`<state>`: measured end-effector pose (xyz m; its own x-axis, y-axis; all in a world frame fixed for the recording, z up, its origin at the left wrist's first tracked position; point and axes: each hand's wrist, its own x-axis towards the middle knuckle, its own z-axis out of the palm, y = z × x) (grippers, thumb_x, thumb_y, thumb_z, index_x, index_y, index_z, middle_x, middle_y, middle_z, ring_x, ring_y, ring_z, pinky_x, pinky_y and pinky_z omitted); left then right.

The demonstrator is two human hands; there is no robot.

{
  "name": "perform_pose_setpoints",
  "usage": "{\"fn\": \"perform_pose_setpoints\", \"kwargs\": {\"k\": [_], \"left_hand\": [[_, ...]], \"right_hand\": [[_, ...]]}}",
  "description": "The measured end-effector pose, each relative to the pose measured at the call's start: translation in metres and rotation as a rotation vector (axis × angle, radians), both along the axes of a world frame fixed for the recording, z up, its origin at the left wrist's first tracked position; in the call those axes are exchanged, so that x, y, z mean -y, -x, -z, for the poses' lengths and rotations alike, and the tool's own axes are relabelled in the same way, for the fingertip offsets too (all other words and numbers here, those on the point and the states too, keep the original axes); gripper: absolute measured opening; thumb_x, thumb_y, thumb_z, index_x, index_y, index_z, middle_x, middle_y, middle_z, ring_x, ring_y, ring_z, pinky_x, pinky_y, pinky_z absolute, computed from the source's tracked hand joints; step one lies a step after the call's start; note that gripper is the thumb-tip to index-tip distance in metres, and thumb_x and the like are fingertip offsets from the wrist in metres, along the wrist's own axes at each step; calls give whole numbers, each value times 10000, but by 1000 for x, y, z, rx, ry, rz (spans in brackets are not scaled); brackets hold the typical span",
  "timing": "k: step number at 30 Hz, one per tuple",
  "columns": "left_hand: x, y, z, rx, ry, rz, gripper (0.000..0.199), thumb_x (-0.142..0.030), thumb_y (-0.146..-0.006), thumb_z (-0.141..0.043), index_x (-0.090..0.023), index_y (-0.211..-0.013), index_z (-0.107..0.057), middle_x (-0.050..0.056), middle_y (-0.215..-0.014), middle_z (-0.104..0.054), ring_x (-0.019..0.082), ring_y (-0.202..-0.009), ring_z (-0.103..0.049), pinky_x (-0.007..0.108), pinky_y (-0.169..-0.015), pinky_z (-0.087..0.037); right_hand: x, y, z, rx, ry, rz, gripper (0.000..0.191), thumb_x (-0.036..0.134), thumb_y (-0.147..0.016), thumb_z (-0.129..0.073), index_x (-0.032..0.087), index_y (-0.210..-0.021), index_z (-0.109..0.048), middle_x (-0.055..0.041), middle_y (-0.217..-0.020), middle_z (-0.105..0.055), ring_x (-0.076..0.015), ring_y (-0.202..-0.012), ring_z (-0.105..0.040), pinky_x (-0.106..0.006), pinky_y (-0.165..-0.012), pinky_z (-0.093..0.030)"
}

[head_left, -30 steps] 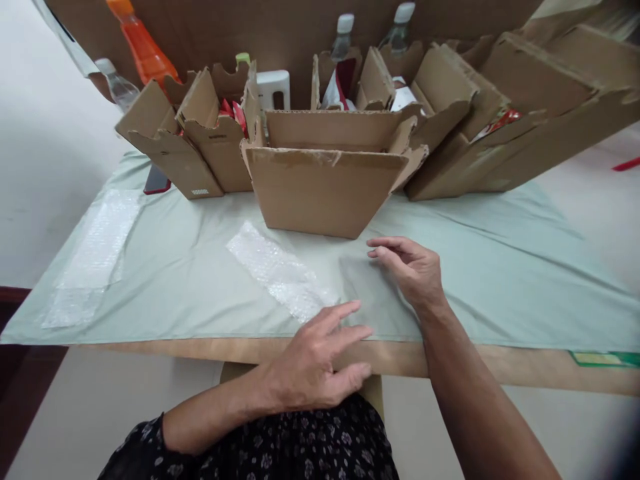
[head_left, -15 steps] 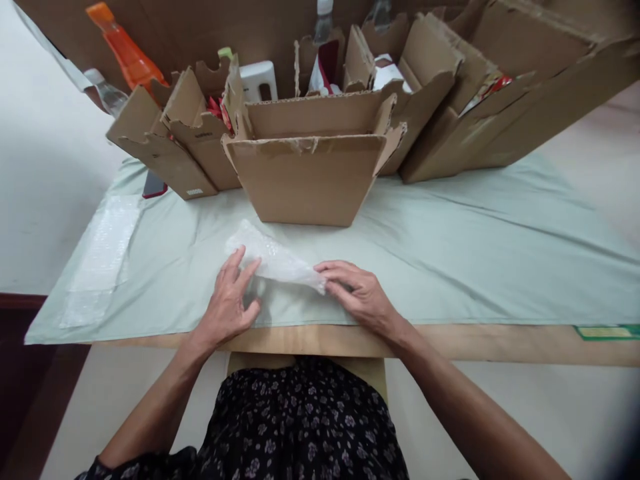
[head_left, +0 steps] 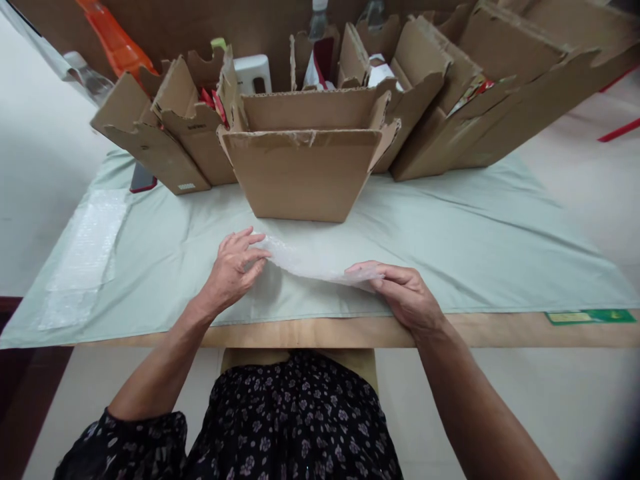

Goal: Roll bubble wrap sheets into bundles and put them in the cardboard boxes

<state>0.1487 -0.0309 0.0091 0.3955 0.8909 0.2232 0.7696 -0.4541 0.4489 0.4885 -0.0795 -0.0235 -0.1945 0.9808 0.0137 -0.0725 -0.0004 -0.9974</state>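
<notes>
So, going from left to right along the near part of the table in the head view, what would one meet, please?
Flat bubble wrap sheet → left hand → held bubble wrap strip → right hand → green label at the table's edge.

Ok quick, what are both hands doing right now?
Left hand: closed, pinching one end of the bubble wrap.
Right hand: closed, holding the other end.
</notes>
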Motion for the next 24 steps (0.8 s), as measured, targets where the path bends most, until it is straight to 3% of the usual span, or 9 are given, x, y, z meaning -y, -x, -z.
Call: {"fn": "perform_pose_setpoints", "kwargs": {"k": [3, 6, 11, 14, 17, 20, 24], "left_hand": [[0, -8, 3, 52, 15, 16, 216, -291, -975, -558, -262, -969, -772, 47, -1161, -810, 292, -1280, -689, 618, -1220, -369], [3, -12, 0, 105, 5, 3, 195, -320, -960, -563, -247, -903, -734, 37, -1006, -823, 269, -1093, -763, 611, -1197, -404], [11, -13, -15, 134, 1, -27, 203, -355, -947, -586, -230, -816, -679, 13, -847, -786, 215, -836, -741, 553, -1139, -473], [15, -12, -22, 115, 12, -33, 242, -366, -946, -598, -223, -756, -643, 6, -772, -742, 192, -761, -688, 432, -976, -550], [19, -11, -25, 97, 27, -43, 258, -367, -942, -606, -219, -731, -620, 5, -734, -705, 184, -731, -653, 344, -781, -526], [21, -12, -26, 91, 38, -41, 245, -361, -938, -608, -218, -739, -622, 3, -738, -707, 183, -734, -654, 332, -755, -496], [21, -13, -26, 87, 32, -63, 242, -366, -926, -613, -221, -733, -619, 0, -726, -701, 186, -730, -654, 335, -765, -492]], "right_hand": [[0, -5, 3, -28, -6, 31, 365, 615, -834, -787, 269, -928, -855, -79, -1054, -806, -275, -1069, -731, -425, -1007, -569], [-1, -2, 4, 14, -29, 20, 340, 574, -807, -832, 298, -1004, -852, -57, -1106, -802, -242, -1040, -735, -366, -917, -591], [-2, 4, 1, 103, -51, 77, 161, 448, -884, -795, 296, -877, -847, -40, -1038, -806, -223, -1084, -731, -390, -1035, -557], [0, 0, 3, 58, -64, 83, 193, 480, -900, -775, 300, -895, -844, -37, -1053, -804, -227, -1094, -728, -386, -1019, -554], [3, -6, 6, -5, -106, -24, 317, 560, -868, -789, 314, -1063, -834, -44, -1184, -783, -251, -1210, -687, -383, -1037, -533], [6, -9, 7, -14, -125, -136, 503, 599, -821, -824, 328, -1242, -780, -49, -1339, -726, -268, -1320, -623, -389, -1096, -489], [9, -9, 4, 6, -119, -187, 598, 628, -792, -840, 332, -1303, -748, -51, -1399, -691, -279, -1365, -586, -402, -1145, -448]]}}
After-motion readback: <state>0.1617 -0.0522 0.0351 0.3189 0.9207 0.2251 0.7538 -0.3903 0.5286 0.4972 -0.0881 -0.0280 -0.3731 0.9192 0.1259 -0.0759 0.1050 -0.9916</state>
